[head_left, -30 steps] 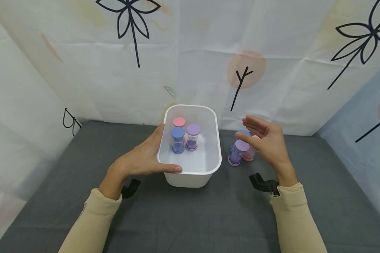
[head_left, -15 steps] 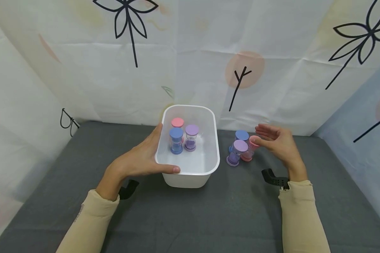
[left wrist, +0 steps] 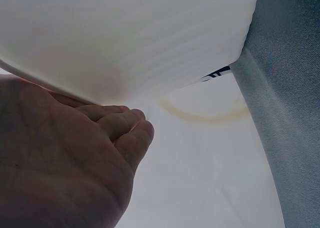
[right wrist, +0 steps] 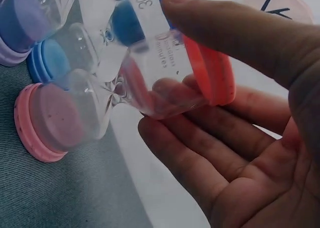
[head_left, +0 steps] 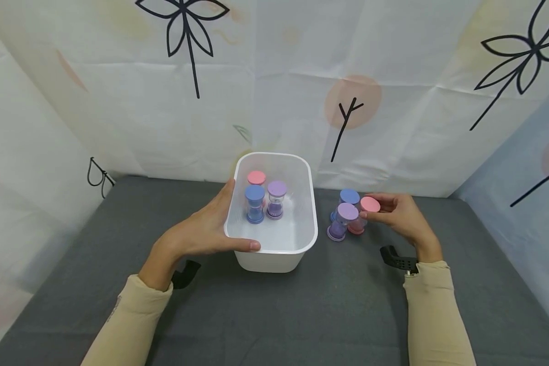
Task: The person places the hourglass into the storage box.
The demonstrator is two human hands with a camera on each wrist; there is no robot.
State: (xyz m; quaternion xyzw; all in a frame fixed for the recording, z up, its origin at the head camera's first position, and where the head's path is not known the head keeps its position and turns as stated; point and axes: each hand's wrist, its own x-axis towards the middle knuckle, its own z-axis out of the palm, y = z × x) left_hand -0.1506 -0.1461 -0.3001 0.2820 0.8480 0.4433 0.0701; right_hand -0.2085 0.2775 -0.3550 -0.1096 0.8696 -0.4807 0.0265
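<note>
My left hand (head_left: 206,223) holds a white plastic bin (head_left: 274,262) by its left side and near corner, thumb over the rim. In the left wrist view its fingers (left wrist: 125,125) lie against the outer wall. Inside the bin stand a pink sand timer (head_left: 256,177), a blue one and a purple one. My right hand (head_left: 400,218) has thumb and fingers around the upper part of another pink sand timer (right wrist: 165,72), upright on the cloth. Beside it stand a purple sand timer (head_left: 346,212) and a blue sand timer (head_left: 349,196).
Dark grey cloth (head_left: 274,320) covers the table. A pale patterned curtain (head_left: 293,101) hangs right behind its back edge, with more fabric along the left and right sides.
My right hand has moved right and down from above the timers, and its thumb and fingers have closed around the pink sand timer. My left hand keeps its place on the bin.
</note>
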